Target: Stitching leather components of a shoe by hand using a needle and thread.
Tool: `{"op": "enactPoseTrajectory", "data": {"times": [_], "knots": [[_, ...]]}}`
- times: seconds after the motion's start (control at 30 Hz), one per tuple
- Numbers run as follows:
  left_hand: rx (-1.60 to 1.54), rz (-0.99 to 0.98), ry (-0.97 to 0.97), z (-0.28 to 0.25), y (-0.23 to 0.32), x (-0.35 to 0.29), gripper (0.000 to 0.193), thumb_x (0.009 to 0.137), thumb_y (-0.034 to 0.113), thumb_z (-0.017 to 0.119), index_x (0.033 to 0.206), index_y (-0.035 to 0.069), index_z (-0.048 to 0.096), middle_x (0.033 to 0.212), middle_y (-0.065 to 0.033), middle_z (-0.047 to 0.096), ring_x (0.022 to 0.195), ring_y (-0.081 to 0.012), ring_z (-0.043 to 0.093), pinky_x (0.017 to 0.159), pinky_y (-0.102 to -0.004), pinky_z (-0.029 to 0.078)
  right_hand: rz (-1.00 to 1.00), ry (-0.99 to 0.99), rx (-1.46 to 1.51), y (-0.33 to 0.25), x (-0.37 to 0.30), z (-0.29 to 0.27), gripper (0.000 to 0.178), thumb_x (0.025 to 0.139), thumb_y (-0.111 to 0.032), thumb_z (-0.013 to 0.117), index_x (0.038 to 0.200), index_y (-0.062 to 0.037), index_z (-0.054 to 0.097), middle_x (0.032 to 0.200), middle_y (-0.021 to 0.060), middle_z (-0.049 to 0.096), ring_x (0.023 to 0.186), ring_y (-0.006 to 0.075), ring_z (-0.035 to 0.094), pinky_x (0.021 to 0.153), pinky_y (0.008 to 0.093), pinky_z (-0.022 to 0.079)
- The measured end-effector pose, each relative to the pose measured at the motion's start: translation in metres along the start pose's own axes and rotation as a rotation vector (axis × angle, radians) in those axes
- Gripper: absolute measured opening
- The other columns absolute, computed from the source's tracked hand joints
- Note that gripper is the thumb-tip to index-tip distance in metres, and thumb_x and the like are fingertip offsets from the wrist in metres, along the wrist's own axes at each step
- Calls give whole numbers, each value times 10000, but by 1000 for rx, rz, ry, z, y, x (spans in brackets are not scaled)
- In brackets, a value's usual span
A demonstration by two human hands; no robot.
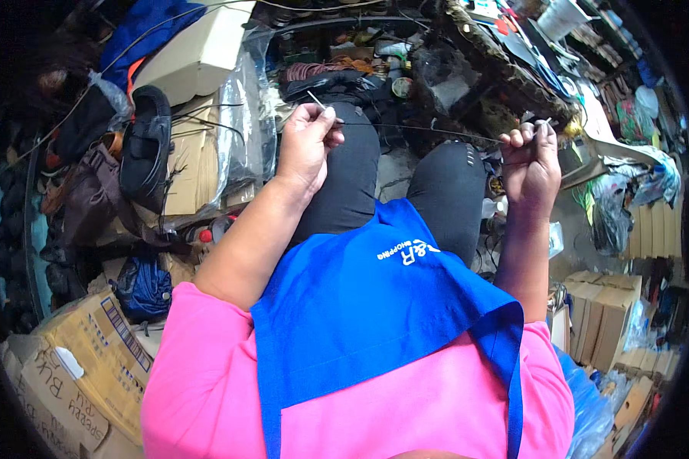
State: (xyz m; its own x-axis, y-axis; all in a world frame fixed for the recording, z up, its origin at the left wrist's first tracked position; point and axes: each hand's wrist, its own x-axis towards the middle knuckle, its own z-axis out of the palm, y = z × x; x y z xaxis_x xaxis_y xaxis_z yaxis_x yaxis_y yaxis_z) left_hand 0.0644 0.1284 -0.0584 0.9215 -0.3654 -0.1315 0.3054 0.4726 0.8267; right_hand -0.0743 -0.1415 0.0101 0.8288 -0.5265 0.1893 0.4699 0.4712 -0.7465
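A thin dark thread (pixel 429 129) stretches almost straight between my two hands, above my knees. My left hand (pixel 306 141) is closed on its left end. A short pale stick-like piece (pixel 315 99) juts up from those fingers; I cannot tell what it is. Over to the right, my right hand (pixel 530 164) is raised with its fingers curled, pinching the thread's other end. Something small and light shows at its fingertips, too small to name. My black trousers (pixel 337 176) and blue apron (pixel 375 306) lie below the thread.
A black sandal (pixel 146 145) leans beside a cardboard box (pixel 195 61) and clear plastic at the left. Marked cartons (pixel 92 367) stand lower left. Stacked brown boxes (pixel 601 314) are at the right. Cluttered tools and a ragged-edged bench (pixel 505 76) lie ahead.
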Motion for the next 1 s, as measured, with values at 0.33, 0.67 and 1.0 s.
{"op": "enactPoseTrajectory", "data": {"times": [0.33,0.67,1.0], "knots": [[1432,314,-84,-41,88,-18,368,806,110,668,1136,8,542,1060,-120,628,993,-209,601,880,-326,459,-146,137,-435,-88,14,-57,227,969,-244,481,999,-32,555,837,51,548,751,133,516,735,297,441],[2407,-213,200,-163,217,-86,690,548,315,828,1154,66,613,1249,-86,543,1236,-253,419,995,-464,342,-232,32,-221,-138,29,-119,141,963,-153,480,882,-40,504,764,33,459,676,142,424,724,301,374],[1369,-9,226,-151,271,-89,451,698,6,733,1115,-41,566,961,-69,660,856,-124,622,819,-263,480,-177,67,-436,-106,34,-122,250,973,-129,453,1197,-27,495,1108,111,586,1030,201,563,943,377,437]]}}
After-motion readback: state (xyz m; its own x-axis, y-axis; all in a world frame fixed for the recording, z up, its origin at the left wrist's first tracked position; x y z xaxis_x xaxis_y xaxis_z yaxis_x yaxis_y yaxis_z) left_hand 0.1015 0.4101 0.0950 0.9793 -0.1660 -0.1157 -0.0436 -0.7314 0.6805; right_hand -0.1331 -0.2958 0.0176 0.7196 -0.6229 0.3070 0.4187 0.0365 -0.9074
